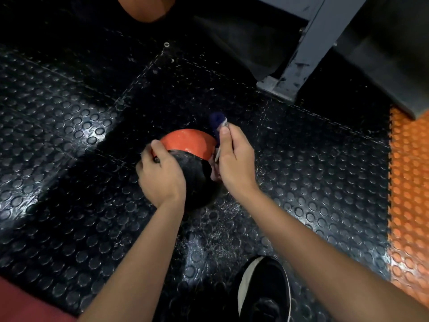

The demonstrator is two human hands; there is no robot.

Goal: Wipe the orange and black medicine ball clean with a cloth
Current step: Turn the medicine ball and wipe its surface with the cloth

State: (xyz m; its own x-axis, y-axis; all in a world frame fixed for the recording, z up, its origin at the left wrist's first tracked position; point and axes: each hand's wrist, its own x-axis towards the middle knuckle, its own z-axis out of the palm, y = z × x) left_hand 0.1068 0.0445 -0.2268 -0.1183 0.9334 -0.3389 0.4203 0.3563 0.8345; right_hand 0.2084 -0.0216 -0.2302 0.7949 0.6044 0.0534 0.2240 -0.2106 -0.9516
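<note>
The orange and black medicine ball [189,145] rests on the black studded floor mat in the middle of the head view. Its orange part faces away from me and its black part faces me. My left hand [160,175] is pressed over the ball's left side, fingers curled around it. My right hand [234,163] is against the ball's right side, closed on a dark blue cloth [217,123]. One end of the cloth sticks up past my thumb. The rest is bunched between my palm and the ball.
The black studded rubber floor [76,135] lies all around. A grey metal frame leg [299,56] stands at the upper right. Orange matting [409,194] runs along the right edge. A black shoe [264,291] is near the bottom. Another orange ball [145,8] sits at the top.
</note>
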